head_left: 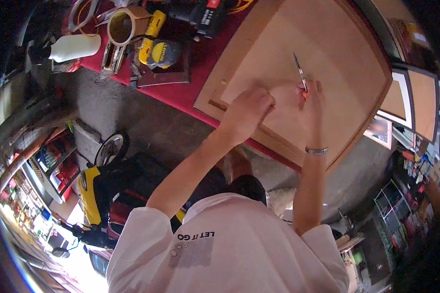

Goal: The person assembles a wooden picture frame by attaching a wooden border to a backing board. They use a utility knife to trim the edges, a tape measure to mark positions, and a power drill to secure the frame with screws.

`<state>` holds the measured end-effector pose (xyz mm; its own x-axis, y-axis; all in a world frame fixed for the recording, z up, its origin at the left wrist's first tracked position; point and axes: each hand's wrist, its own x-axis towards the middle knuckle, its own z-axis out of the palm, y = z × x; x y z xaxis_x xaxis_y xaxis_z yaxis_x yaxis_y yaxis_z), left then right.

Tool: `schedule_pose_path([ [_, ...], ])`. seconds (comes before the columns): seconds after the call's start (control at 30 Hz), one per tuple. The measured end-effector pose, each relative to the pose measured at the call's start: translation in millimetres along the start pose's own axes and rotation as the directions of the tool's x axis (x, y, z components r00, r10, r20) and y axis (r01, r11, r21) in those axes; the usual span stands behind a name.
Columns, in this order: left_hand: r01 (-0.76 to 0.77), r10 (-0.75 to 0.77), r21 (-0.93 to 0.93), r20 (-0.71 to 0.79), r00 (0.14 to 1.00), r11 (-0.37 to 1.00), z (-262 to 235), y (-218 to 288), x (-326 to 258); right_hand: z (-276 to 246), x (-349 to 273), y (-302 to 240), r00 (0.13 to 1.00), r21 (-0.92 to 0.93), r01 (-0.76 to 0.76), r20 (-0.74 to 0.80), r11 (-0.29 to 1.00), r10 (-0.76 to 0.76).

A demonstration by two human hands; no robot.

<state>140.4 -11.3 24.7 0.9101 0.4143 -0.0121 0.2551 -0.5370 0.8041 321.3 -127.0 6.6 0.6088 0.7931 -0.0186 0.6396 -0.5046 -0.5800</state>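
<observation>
A large framed panel (342,63) lies back up on a red-covered table (181,93), with a raised brown border round a pale tan backing. My right hand (314,105) is over the panel, closed round a slim, pointed metal tool (298,67) with an orange part at the grip. The tool's tip points to the far side; its exact kind is unclear. Left of it, my left hand (250,111) hovers near the panel's near border. Its fingers are curled and pressed together, and whatever they may hold is hidden.
At the table's far left are a tape roll (121,27), a yellow and grey tape measure (162,52), a yellow tool (151,31), a black tool (209,19) and a white bottle (78,47). A yellow-and-black motorbike (90,193) stands left. Frames (418,102) lean at right.
</observation>
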Motion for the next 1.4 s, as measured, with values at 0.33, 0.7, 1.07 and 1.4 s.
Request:
schedule_pose_path([
  [0.33, 0.311, -0.577, -0.908, 0.418, 0.701, -0.28, 33.6, 50.1, -30.8, -77.7, -57.9, -62.2, 0.94, 0.207, -0.263, 0.275, 0.942, 0.202],
  [0.7, 0.57, -0.628, -0.505, 0.069, 0.775, 0.648, 67.4, 87.8, -60.7, -127.8, -199.2, 88.5, 0.615, 0.271, -0.653, -0.356, 0.707, 0.704],
  [1.07, 0.53, -0.354, 0.28, -0.493, 0.795, 0.8, -20.0, -17.7, -76.1, -129.2, -196.5, 113.9, 0.565, 0.195, -0.77, -0.233, 0.608, 0.791],
  [1.4, 0.518, -0.428, 0.223, -0.352, 0.833, 0.826, -44.8, -19.0, -72.1, -141.3, -210.1, 146.2, 0.577, 0.799, -0.561, 0.192, 0.215, 0.794],
])
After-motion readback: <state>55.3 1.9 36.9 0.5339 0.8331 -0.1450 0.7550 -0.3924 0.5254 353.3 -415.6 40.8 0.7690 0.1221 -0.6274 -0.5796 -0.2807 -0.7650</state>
